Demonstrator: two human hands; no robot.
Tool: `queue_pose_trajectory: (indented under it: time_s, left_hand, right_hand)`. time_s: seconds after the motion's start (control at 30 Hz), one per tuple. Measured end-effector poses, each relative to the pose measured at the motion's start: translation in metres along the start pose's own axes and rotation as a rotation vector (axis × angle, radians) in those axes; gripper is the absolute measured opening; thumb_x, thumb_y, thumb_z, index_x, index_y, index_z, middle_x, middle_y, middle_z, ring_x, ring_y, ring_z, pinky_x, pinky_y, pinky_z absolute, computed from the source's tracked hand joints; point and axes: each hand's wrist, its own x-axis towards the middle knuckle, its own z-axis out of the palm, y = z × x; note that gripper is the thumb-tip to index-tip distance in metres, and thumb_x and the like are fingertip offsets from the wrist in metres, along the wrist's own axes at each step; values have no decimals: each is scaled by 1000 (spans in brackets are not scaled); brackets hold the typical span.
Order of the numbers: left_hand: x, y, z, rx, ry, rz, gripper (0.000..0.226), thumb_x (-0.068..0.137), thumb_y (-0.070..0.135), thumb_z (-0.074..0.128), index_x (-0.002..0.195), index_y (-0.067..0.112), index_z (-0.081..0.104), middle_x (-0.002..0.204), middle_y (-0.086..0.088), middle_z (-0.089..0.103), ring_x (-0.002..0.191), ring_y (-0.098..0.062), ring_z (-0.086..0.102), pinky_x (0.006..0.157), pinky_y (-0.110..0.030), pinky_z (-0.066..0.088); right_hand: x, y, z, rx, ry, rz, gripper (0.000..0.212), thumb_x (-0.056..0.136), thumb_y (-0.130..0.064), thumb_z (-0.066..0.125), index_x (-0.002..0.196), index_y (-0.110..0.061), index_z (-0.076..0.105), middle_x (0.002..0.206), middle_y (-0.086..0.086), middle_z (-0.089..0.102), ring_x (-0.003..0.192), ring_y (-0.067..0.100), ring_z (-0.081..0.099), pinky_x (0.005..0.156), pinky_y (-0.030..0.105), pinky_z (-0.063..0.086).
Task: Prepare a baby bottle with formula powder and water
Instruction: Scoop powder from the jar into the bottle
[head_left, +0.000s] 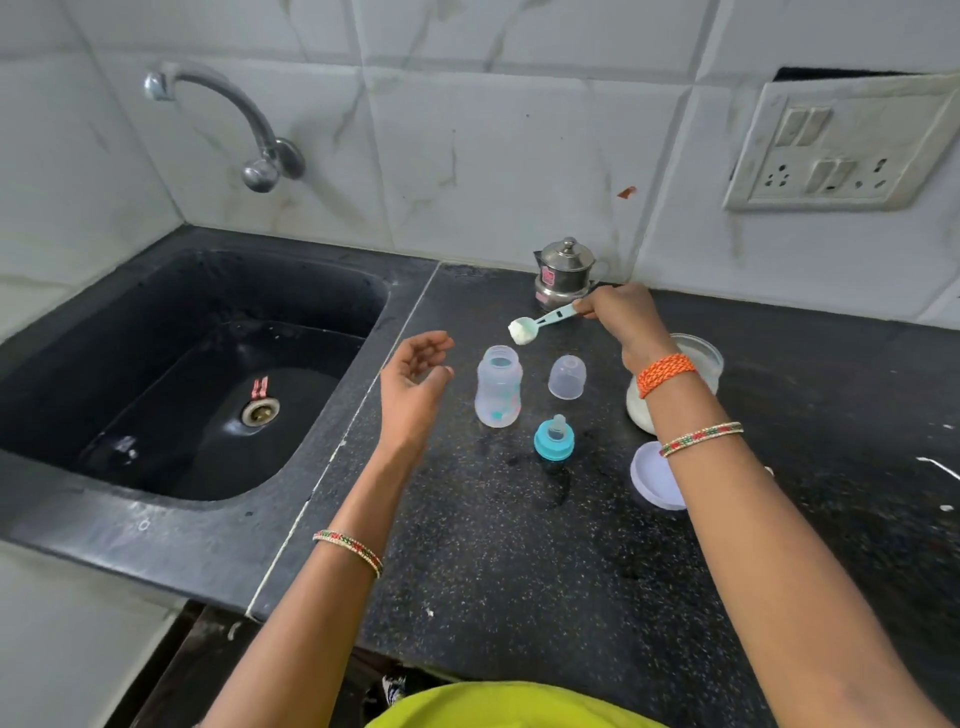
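An uncapped clear baby bottle (498, 387) stands upright on the black counter. My right hand (626, 317) pinches the handle of a pale green scoop (543, 321) heaped with white powder, which hovers just above and behind the bottle's mouth. My left hand (418, 376) floats left of the bottle, fingers curled apart, holding nothing. The clear cap (567, 376) stands right of the bottle. In front of both sits the teal ring with its teat (555, 440). An open jar of white powder (698, 364) is partly hidden behind my right wrist, and its pale lid (652, 480) lies nearer me.
A black sink (208, 374) fills the left, with a wall tap (244, 124) above it. A small steel lidded pot (565, 273) stands at the back against the tiled wall. A socket plate (841, 150) is on the wall at right. White specks dot the counter (519, 545) at far right.
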Motion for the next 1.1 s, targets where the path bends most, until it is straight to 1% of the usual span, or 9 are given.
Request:
queue_pose_trajectory:
  time_s: [0.07,0.17,0.37,0.47,0.57,0.7,0.9,1.03,1.1]
  left_hand:
    - [-1,-7,-4,57,-42,-11,34,84,-1,62,114,14,58,116,-2,63,111,-16,57,99,-31,46]
    - [-2,-14,-3,167,-132,-37,46,82,15,70,125,17,52,127,2,57,120,-9,51,95,-18,43]
    - [3,-23,4,253,-233,-75,59,77,29,76,129,23,48,134,7,52,124,-4,45,105,-47,42]
    - [8,-25,7,275,-258,-79,63,77,28,76,132,21,46,136,5,50,125,-6,43,107,-47,41]
    - [12,-31,8,328,-310,-96,69,75,29,77,134,21,42,140,5,47,129,-9,42,109,-42,37]
    - [13,-39,14,397,-358,-43,71,71,31,80,132,21,45,135,6,51,126,-8,44,106,-30,33]
    - [14,-40,21,442,-292,45,61,71,30,81,125,19,53,125,4,59,114,-6,50,98,-23,36]
    - [14,-43,22,442,-252,81,58,70,29,81,122,16,57,121,4,62,110,-5,53,89,-10,36]
    - [14,-45,22,429,-237,97,57,70,29,82,120,16,59,118,4,65,109,-7,57,92,-14,41]
  right_hand:
    - [9,4,10,-4,-19,-7,34,58,-30,66,87,-14,70,100,6,70,105,26,60,106,51,34]
    - [7,2,22,-37,-20,-16,46,56,-33,66,97,-12,70,105,8,69,109,29,58,106,54,33]
    - [3,-2,24,-151,46,-27,30,77,-28,66,102,-12,67,108,7,66,112,28,54,106,53,30]
    - [5,-1,24,-218,72,-44,26,81,-29,64,99,-11,66,108,5,64,112,27,51,106,49,25]
    - [4,-2,27,-316,73,-94,17,82,-27,61,91,-14,66,99,4,62,108,28,51,100,46,30]
    - [-6,2,33,-458,98,-271,21,85,-24,54,82,-15,73,87,4,66,103,29,52,89,42,27]
    - [-30,14,41,-571,254,-564,16,88,-25,58,93,-22,73,93,1,68,107,25,51,95,43,26]
    - [-48,30,42,-615,275,-856,10,86,-22,62,87,-21,72,95,-3,67,104,22,52,97,41,22]
    - [-54,44,43,-706,315,-1029,9,82,-17,65,85,-21,72,92,-4,66,102,22,55,98,41,22]
